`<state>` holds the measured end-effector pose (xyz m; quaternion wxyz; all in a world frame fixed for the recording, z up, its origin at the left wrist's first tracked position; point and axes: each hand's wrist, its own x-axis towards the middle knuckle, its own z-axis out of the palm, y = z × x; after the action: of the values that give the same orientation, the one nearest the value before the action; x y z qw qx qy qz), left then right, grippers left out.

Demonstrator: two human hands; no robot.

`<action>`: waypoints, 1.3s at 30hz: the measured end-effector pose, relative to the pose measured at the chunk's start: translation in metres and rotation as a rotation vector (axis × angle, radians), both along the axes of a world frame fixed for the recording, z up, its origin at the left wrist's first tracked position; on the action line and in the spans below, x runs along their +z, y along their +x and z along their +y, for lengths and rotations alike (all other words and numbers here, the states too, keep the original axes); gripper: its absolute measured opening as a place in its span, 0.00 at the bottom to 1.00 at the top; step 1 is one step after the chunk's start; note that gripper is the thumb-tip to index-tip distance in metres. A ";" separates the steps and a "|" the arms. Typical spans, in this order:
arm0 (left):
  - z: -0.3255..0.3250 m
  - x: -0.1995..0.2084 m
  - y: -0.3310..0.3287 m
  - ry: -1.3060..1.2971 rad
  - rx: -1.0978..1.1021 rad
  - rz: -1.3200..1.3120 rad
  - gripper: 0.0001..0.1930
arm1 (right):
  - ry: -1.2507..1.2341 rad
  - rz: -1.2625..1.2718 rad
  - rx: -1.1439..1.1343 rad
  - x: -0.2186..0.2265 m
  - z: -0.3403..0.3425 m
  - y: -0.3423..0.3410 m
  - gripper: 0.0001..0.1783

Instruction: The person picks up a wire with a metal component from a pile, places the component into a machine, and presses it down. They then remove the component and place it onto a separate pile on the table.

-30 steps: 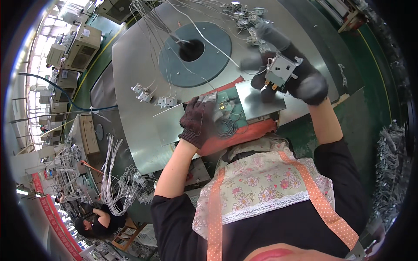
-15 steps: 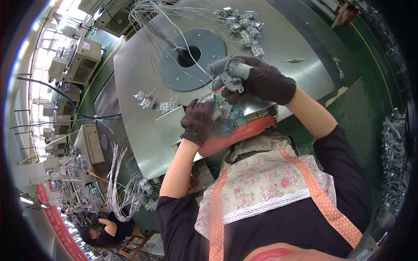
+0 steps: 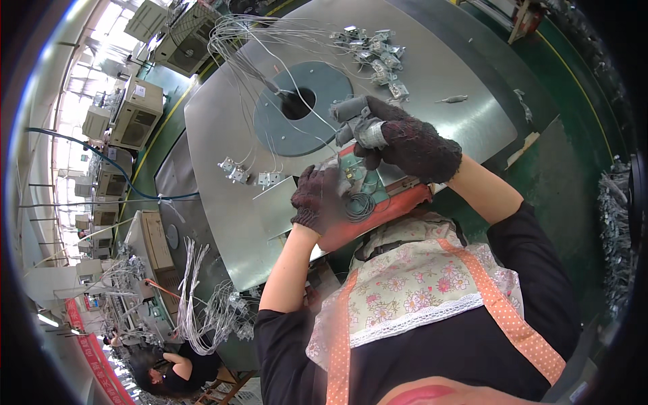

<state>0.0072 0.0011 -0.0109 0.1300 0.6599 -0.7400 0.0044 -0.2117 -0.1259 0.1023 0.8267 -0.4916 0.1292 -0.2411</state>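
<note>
Both my hands wear dark maroon knitted gloves with grey-wrapped fingertips. My left hand (image 3: pixel 317 196) is closed at the left end of a small green fixture plate (image 3: pixel 371 185), and what its fingers pinch is hidden. Above the plate's far edge, my right hand (image 3: pixel 415 145) is curled, its taped fingers bent together. Whatever they hold, I cannot make out. A coil of thin grey wire (image 3: pixel 360 207) lies on the fixture between the hands. Below it, a red padded cover (image 3: pixel 364 219) runs along the near edge. One white cable (image 3: pixel 307 101) runs from the hub toward the fixture.
A round blue-grey disc (image 3: pixel 273 125) with a dark centre hole sits on the metal table (image 3: pixel 219 142), wires rising from it. Metal connector housings (image 3: pixel 378 57) are piled at the back; two wired ones (image 3: pixel 233 170) lie left. A pen-like tool (image 3: pixel 452 99) lies right. Another person (image 3: pixel 179 368) sits lower left.
The whole view has shifted slightly right and down. My right hand has turned a little, and the metal piece seen at its fingers earlier no longer shows. The left hand stays at the fixture.
</note>
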 end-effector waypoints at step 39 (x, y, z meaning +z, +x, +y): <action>-0.011 -0.041 0.006 -0.028 -0.031 -0.060 0.25 | 0.018 -0.192 0.066 -0.007 0.019 0.018 0.37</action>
<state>0.0137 -0.0101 -0.0514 0.1171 0.6460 -0.7536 0.0322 -0.1936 -0.1071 0.0953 0.8472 -0.4629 0.0354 -0.2585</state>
